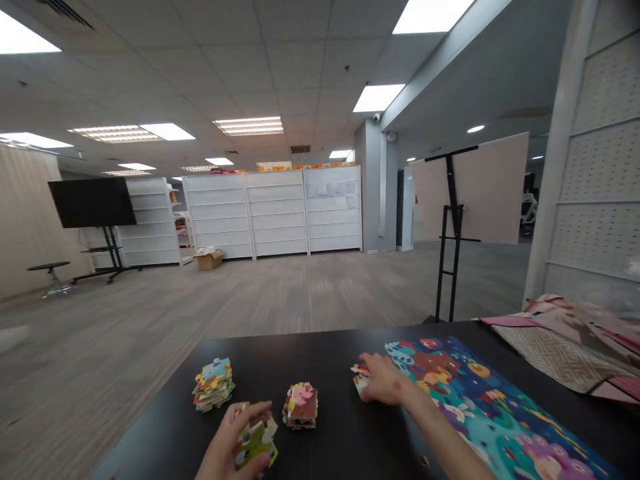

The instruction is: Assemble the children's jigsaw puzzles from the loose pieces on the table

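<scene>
Near the bottom edge my left hand is closed around a few green jigsaw puzzle pieces, thumb and fingers at their sides. My right hand reaches across to the left of the colourful picture sheet, its fingers curled over a small pile of puzzle pieces at the table; the hand partly hides them. Between the hands stands a stack of pieces with a pink figure on top. Beyond my left hand is a taller stack of pieces, blue and yellow on top.
The picture sheet covers much of the right side of the black table. Folded pink and beige cloth lies at the right edge. Past the table stand an easel-like board, white shelves and a screen.
</scene>
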The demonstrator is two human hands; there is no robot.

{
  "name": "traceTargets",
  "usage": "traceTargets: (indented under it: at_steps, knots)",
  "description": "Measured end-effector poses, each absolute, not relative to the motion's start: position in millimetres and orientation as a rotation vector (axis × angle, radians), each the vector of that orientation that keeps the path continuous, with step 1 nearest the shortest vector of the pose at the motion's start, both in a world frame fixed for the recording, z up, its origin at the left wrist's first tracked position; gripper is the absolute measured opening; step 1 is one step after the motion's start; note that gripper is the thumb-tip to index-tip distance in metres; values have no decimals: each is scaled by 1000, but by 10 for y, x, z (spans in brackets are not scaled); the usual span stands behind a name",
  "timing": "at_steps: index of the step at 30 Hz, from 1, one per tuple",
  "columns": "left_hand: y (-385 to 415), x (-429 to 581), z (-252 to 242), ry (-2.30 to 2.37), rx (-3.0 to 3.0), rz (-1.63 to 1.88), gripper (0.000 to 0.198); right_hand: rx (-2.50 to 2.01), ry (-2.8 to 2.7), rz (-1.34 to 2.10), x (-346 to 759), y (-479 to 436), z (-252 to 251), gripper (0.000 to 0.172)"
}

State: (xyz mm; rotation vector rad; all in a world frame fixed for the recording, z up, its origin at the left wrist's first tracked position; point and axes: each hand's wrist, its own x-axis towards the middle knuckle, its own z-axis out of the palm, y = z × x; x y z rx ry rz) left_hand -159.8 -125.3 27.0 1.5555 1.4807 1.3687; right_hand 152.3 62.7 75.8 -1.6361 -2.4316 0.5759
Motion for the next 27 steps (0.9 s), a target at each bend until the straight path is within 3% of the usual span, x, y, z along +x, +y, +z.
traceTargets:
  at_steps: [5, 9, 15, 19, 24, 27]
  knots:
    - [-1061, -1389, 706, 1356, 1470, 1418, 80, -1489, -2448, 619, 1426, 568, 739, 75]
    - [-698, -1225, 843, 1357, 1513, 1291, 69, -1417, -2456, 664, 1460, 544, 732, 63]
    - [-371, -1094, 576, 1584, 1696, 1119, 45, -1399, -2461, 713, 1543, 532, 739, 61]
    - [-348, -1091, 533, 1605, 1753, 1078, 51, -1427, -2482, 768, 1608, 562, 771, 68]
    - [-488, -1043, 676, 1615, 1896, 1091, 41, -1443, -2454, 737, 1646, 552, 802, 52]
    - [-618, -1004, 709, 1700, 2050, 948, 61, -1494, -2440, 700, 1615, 495, 809, 59]
